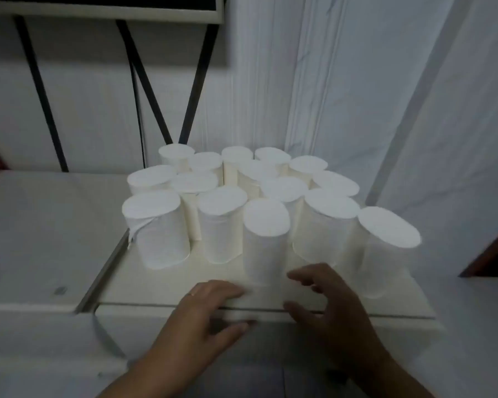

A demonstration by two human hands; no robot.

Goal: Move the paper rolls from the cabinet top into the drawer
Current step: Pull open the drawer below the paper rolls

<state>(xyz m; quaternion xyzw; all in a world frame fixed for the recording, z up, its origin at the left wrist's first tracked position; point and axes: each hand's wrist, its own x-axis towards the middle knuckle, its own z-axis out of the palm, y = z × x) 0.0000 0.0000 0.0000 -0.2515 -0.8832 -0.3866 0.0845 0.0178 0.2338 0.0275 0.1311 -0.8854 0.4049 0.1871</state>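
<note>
Several white paper rolls stand upright in a tight cluster on the cream cabinet top (161, 285). The nearest roll (263, 239) stands at the front middle, close to the edge. My left hand (204, 320) rests at the front edge of the cabinet, fingers spread, just left of that roll's base. My right hand (328, 308) hovers with curled, parted fingers just right of the same roll's base. Neither hand holds anything. No drawer is visible.
A second pale surface (41, 239) adjoins on the left, separated by a narrow gap. Black metal legs (144, 79) and a cable rise behind it. A white curtain (342, 96) hangs behind and to the right of the rolls.
</note>
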